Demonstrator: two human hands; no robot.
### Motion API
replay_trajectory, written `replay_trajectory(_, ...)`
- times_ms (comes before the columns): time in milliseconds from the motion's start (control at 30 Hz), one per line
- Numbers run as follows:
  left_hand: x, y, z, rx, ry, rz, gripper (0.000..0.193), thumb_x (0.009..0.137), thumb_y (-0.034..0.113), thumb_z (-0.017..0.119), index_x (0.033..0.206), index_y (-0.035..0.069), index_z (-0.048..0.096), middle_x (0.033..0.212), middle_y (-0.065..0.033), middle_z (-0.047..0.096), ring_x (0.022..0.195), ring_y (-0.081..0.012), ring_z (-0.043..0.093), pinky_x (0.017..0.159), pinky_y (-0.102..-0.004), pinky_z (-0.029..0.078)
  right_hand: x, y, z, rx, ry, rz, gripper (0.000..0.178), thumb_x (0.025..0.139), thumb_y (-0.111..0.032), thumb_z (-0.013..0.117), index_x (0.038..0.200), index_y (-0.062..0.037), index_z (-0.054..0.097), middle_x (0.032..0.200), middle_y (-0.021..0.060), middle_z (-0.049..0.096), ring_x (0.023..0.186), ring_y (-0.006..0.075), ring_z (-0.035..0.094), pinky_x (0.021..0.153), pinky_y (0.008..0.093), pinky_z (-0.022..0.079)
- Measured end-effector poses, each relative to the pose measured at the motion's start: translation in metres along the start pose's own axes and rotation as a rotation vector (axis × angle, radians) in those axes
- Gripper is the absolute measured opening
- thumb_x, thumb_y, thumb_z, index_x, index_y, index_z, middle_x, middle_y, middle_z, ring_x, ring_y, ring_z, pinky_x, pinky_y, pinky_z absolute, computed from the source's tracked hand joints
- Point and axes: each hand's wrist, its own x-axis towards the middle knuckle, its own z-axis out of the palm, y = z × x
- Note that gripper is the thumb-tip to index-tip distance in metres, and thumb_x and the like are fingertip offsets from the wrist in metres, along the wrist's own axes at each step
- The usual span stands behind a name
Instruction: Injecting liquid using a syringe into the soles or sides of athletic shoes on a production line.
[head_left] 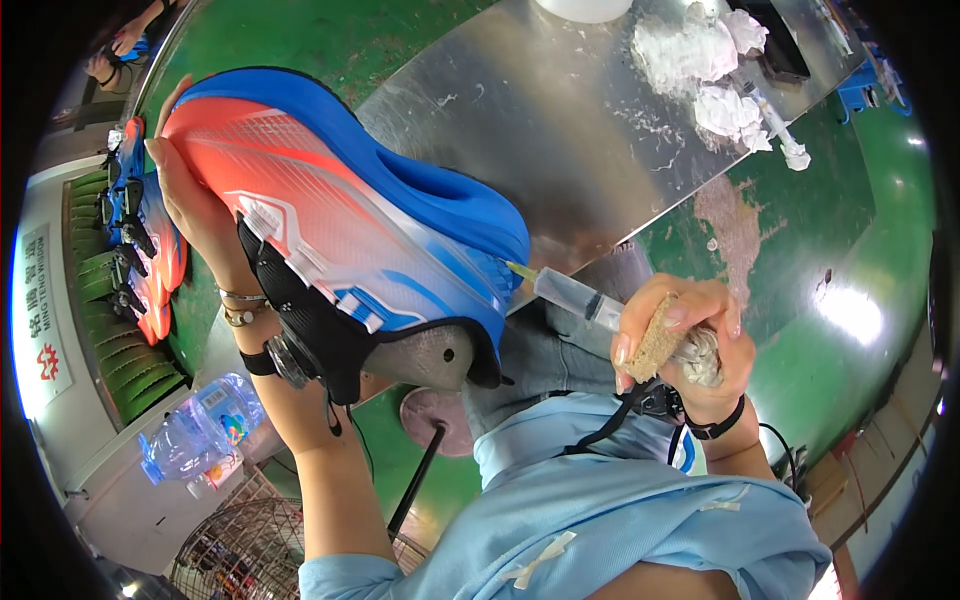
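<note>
A running shoe (340,220) in red-orange, white and blue lies tilted on its side in the air, with a grey last in its opening. My left hand (188,205) is wrapped around its toe end; part of the hand is hidden behind the shoe. My right hand (730,350) grips a clear syringe (580,302), whose yellowish tip is at the seam between heel and blue sole. Whether the tip touches cannot be made out. The same hand also holds a tan, rough-looking block (655,347) and a crumpled whitish wad (698,358).
Crumpled white tissues (690,50) and a second syringe (770,115) lie on the metal tabletop (560,130), beside a black tray (778,45). At left, more shoes (155,250) sit on a green-slatted conveyor (95,300), near plastic bottles (205,430). Another person's hands (125,40) show far left.
</note>
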Motion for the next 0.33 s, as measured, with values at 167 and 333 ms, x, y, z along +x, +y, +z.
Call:
replay_trajectory(167, 0.01, -0.028, -0.02, -0.037, -0.117, 0.06, 0.053, 0.095, 0.041, 0.03, 0.12, -0.003, 0.048, 0.103, -0.0086, 0.057, 0.095, -0.0118, 0.053, 0.085, -0.0244, 0.041, -0.002, 0.002, -0.002, -0.041, -0.011, 0.013, 0.063, 0.091, -0.05, 0.028, 0.096, 0.004, 0.061, 0.088, 0.0239, 0.058, 0.069, 0.0257, 0.059, 0.053, 0.029, 0.045)
replay_trajectory(333, -0.001, -0.05, -0.033, -0.01, 0.039, -0.07, 0.046, 0.094, 0.034, 0.041, 0.122, -0.002, 0.047, 0.111, -0.0104, 0.056, 0.101, -0.0122, 0.052, 0.09, -0.0243, 0.039, 0.005, 0.006, 0.001, -0.149, -0.035, -0.014, 0.065, 0.091, -0.052, 0.026, 0.101, 0.0028, 0.06, 0.092, 0.0223, 0.057, 0.066, 0.0232, 0.059, 0.053, 0.0268, 0.044)
